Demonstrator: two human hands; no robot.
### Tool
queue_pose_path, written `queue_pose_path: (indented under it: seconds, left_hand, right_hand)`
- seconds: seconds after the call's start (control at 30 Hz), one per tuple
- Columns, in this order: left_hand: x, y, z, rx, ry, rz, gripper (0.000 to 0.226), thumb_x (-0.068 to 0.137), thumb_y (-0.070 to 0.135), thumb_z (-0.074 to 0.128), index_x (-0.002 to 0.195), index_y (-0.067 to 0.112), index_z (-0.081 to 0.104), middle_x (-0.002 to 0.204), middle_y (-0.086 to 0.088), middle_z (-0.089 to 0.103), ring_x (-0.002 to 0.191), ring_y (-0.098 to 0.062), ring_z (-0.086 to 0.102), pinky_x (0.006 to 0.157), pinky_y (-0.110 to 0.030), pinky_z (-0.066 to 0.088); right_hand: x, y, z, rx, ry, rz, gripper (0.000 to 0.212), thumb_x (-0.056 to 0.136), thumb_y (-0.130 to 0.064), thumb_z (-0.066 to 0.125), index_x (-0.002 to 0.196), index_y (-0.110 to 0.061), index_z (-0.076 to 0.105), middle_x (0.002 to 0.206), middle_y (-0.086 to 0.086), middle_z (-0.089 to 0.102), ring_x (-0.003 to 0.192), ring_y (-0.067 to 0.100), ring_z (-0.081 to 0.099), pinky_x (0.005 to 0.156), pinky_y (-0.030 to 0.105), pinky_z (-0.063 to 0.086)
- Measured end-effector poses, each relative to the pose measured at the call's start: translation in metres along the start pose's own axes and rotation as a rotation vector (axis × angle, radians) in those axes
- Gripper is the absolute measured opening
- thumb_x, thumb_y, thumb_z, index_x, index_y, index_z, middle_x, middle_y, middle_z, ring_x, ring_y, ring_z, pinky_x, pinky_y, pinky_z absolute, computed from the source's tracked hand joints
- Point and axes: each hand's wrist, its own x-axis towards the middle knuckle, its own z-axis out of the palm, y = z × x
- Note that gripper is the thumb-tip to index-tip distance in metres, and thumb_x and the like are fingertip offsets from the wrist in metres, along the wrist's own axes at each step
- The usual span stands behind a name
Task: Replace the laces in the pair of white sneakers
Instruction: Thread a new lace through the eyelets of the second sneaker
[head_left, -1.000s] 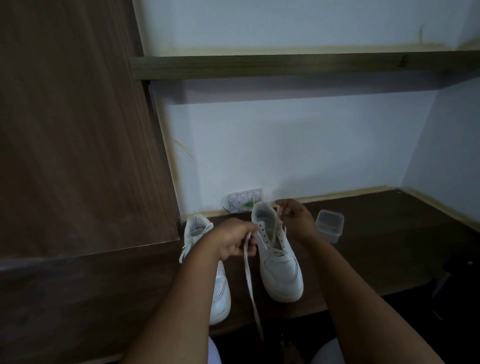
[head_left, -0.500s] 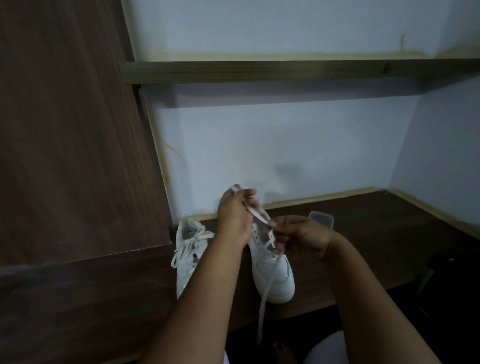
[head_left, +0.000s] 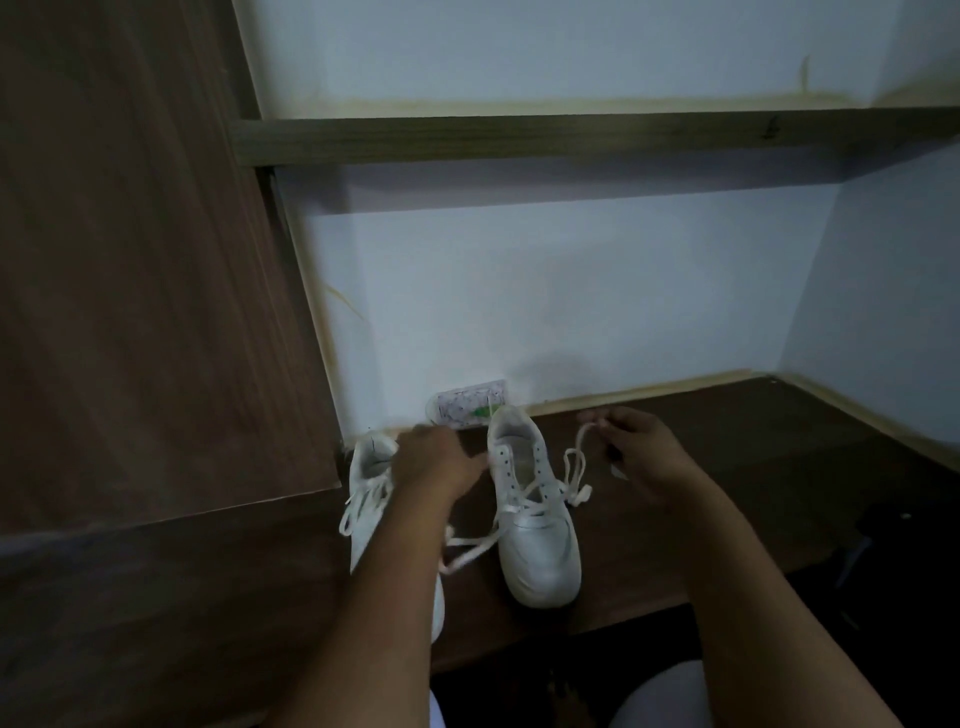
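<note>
Two white sneakers stand on the dark wooden desk (head_left: 753, 467). My left forearm partly covers the left sneaker (head_left: 366, 467), which has a lace in it. The right sneaker (head_left: 540, 551) carries a white lace (head_left: 574, 475) through its lower eyelets only. One end of that lace trails loose on the desk to the sneaker's left. The other end loops up on the right, where my right hand (head_left: 644, 457) pinches it by the tip. My left hand (head_left: 434, 457) sits between the sneakers against the right sneaker's side, its fingers blurred.
A small patterned packet (head_left: 465, 410) lies against the white wall behind the sneakers. A wooden shelf (head_left: 571, 137) runs overhead and a tall wood panel (head_left: 130, 260) closes the left side. The desk's front edge is just below the sneakers' toes.
My left hand has come down from above the right sneaker and let the lace drop. My right hand has drawn the other lace end out to the right.
</note>
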Motion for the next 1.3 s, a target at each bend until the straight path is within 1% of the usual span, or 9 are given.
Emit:
queue_pose_path:
  seconds: [0.1,0.23,0.37,0.47,0.6,0.77,0.9,1.07,1.3]
  left_hand:
    - [-0.010,0.036,0.001,-0.543,-0.029,0.320,0.041,0.095,0.042,0.057,0.130,0.021,0.057,0.132,-0.001,0.058,0.124,-0.019,0.051,0.100,-0.032,0.042]
    - [-0.017,0.050,0.011,-0.995,-0.221,0.222,0.019,0.099,0.027,0.053,0.091,0.017,0.067,0.095,-0.001,0.068,0.091,-0.016,0.060,0.074,-0.026,0.047]
    - [-0.011,0.042,0.018,-0.899,-0.306,0.122,0.020,0.096,0.028,0.060,0.088,0.015,0.073,0.100,-0.006,0.066,0.076,-0.010,0.052,0.063,-0.022,0.041]
    - [-0.009,0.038,0.024,-0.857,-0.281,0.107,0.017,0.094,0.025,0.063,0.097,0.014,0.076,0.111,-0.004,0.068,0.090,-0.008,0.057,0.070,-0.023,0.044]
    - [-0.004,0.030,0.033,-0.840,-0.187,-0.002,0.010,0.088,0.020,0.069,0.086,0.012,0.075,0.096,-0.005,0.070,0.085,-0.013,0.062,0.058,-0.020,0.042]
    - [-0.008,0.026,0.044,-0.313,-0.022,0.035,0.019,0.089,0.029,0.065,0.087,0.014,0.076,0.085,0.001,0.070,0.066,-0.008,0.055,0.048,-0.019,0.032]
    - [-0.007,0.028,0.058,-0.375,-0.026,0.064,0.016,0.088,0.022,0.064,0.086,0.010,0.074,0.089,-0.005,0.071,0.085,-0.018,0.065,0.064,-0.025,0.049]
    - [-0.006,0.026,0.074,-0.430,0.047,0.083,0.015,0.091,0.021,0.062,0.093,0.011,0.072,0.094,-0.004,0.069,0.088,-0.018,0.063,0.066,-0.024,0.042]
    - [-0.002,0.031,0.090,-0.455,0.081,0.088,0.012,0.093,0.022,0.060,0.095,0.014,0.070,0.100,-0.002,0.062,0.095,-0.018,0.061,0.067,-0.023,0.040]
  right_hand:
    - [-0.005,-0.014,0.021,-0.085,-0.234,-0.166,0.014,0.089,-0.006,0.063,0.100,-0.007,0.069,0.087,0.011,0.070,0.075,0.012,0.063,0.069,0.023,0.053]
    - [-0.005,-0.014,0.026,-0.025,-0.221,-0.244,0.012,0.077,0.002,0.073,0.084,-0.007,0.067,0.079,0.012,0.069,0.077,0.019,0.066,0.074,0.032,0.056]
    - [-0.005,0.002,0.024,-0.144,-0.098,-0.174,0.019,0.065,-0.007,0.084,0.072,-0.011,0.067,0.068,0.003,0.069,0.068,0.018,0.063,0.065,0.033,0.050]
    - [-0.004,0.008,0.026,-0.114,-0.131,-0.099,0.018,0.070,-0.003,0.080,0.084,-0.003,0.068,0.072,0.005,0.070,0.067,0.016,0.065,0.063,0.028,0.051]
    - [0.002,0.019,0.029,-0.063,-0.133,-0.018,0.016,0.079,0.007,0.069,0.090,-0.005,0.067,0.084,0.016,0.069,0.073,0.018,0.068,0.068,0.027,0.057]
    - [0.005,0.044,0.036,-0.610,-0.027,0.032,0.016,0.074,-0.020,0.080,0.073,-0.018,0.064,0.077,0.006,0.071,0.068,0.013,0.069,0.071,0.031,0.059]
    - [0.007,0.049,0.047,-0.791,0.013,-0.035,0.028,0.066,-0.041,0.083,0.066,-0.022,0.063,0.080,0.000,0.065,0.072,0.010,0.063,0.067,0.027,0.054]
    - [0.010,0.051,0.052,-0.810,0.043,-0.022,0.026,0.068,-0.040,0.081,0.068,-0.015,0.073,0.071,-0.001,0.068,0.057,0.005,0.061,0.058,0.026,0.056]
    - [0.016,0.056,0.045,-0.764,-0.040,0.003,0.011,0.074,-0.021,0.075,0.064,-0.015,0.073,0.081,0.009,0.071,0.068,0.014,0.067,0.072,0.036,0.058]
